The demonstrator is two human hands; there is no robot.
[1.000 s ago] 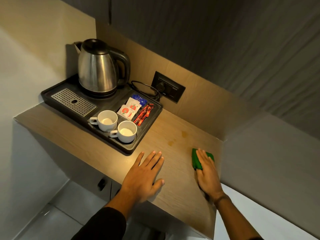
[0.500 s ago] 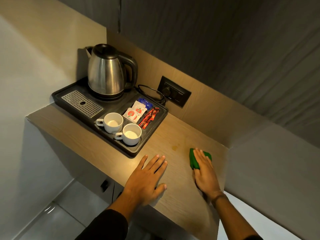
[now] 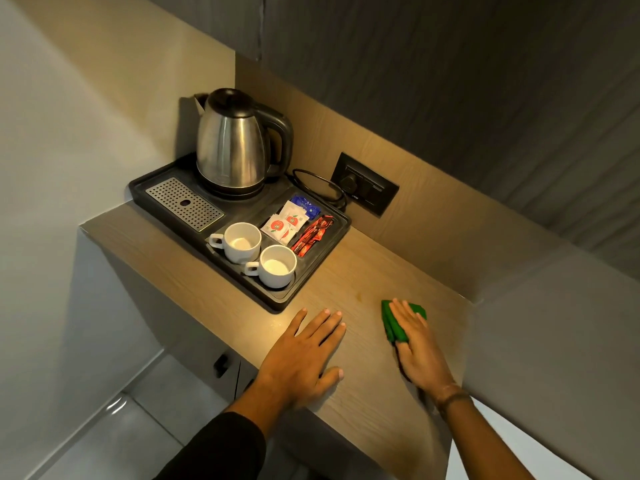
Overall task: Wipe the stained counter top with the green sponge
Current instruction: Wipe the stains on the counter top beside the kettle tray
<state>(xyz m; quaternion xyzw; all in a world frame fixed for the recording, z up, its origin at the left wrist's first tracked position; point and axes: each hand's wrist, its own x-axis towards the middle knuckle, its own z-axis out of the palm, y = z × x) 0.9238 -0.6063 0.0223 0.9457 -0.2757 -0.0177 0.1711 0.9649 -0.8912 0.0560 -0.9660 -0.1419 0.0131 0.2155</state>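
The right hand [image 3: 419, 351] is lying flat, fingers straight and together, pressing the green sponge [image 3: 393, 323] onto the wooden counter top [image 3: 374, 258]. Just ahead and left of the sponge, a faint stain [image 3: 360, 295] is showing. Further left, the left hand [image 3: 301, 358] is resting palm-down with fingers spread, gripping nothing. Beyond its fingertips a black tray [image 3: 277, 303] is holding two white cups [image 3: 242, 242], sachets [image 3: 285, 223] and a steel kettle [image 3: 232, 147].

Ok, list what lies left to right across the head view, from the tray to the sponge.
Metal drip grate, nearer white cup, red sachets, green sponge. Left out for overlap: kettle, farther cup, left hand, right hand.
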